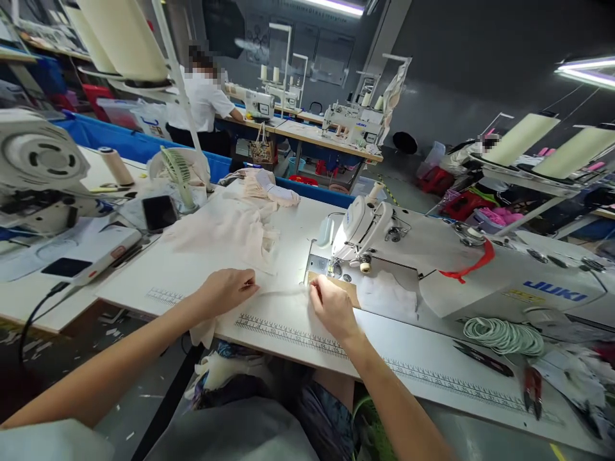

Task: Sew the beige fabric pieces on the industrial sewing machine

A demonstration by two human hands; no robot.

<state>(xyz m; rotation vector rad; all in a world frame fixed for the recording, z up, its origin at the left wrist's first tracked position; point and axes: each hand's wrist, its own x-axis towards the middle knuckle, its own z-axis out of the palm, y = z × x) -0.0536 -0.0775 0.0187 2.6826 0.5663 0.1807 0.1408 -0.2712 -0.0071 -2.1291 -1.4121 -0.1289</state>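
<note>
The left hand [225,291] and right hand [331,307] each pinch one end of a thin pale fabric strip [281,293], stretched flat between them on the white table [269,339]. Its long axis runs left to right, its right end pointing toward the sewing machine [379,237]. More pale cloth [225,230] lies behind.

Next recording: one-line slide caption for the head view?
Both hands, left hand and right hand, pinch a pale fabric strip taut beside a white sewing machine.
</note>
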